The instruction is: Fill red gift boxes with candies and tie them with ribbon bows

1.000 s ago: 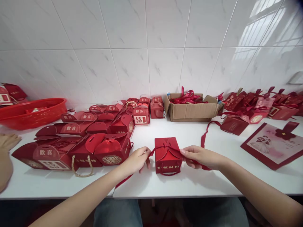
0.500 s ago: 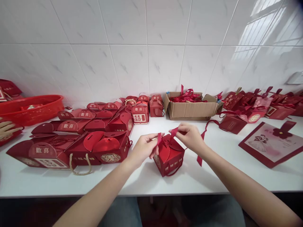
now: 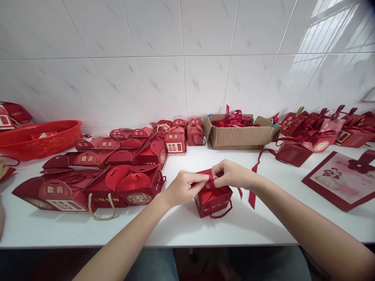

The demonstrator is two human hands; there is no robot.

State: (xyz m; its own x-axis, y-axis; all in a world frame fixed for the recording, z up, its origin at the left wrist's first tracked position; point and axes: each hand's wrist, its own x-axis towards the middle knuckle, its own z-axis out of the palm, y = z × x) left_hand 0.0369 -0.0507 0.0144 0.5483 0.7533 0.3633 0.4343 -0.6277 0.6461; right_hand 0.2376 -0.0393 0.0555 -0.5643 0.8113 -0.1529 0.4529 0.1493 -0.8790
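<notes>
At the near edge, two legs in denim (image 3: 155, 265) are below the white counter (image 3: 175, 232). The red gift box (image 3: 213, 203) is on the counter at near centre, set slightly askew, its cord handle (image 3: 224, 214) hanging on the near face. The left hand (image 3: 185, 188) is at the left of the box top, thumb and forefinger pinching the red ribbon (image 3: 211, 179). The right hand (image 3: 230, 175) is at the right of the top, fingers curled and gripping the same ribbon. The hands nearly meet over the lid and partly cover it.

Left of the box, well apart from the right hand, is a block of red boxes (image 3: 137, 183) in rows; a near one has a beige rope handle (image 3: 102, 216). At the left edge, part of a co-worker's hand (image 3: 3, 170) is visible; its grip cannot be determined. Right of the box, a loose ribbon strip (image 3: 252, 200) lies on the counter. Farther right is a flat red bag (image 3: 341, 179) with a flower clasp.

At the far side, from left to right: a red basin (image 3: 68, 134), a cardboard carton (image 3: 240, 138) containing ribbons (image 3: 234, 119), and ribbon-tied boxes (image 3: 293, 153). Behind them is a tiled wall (image 3: 158, 31).
</notes>
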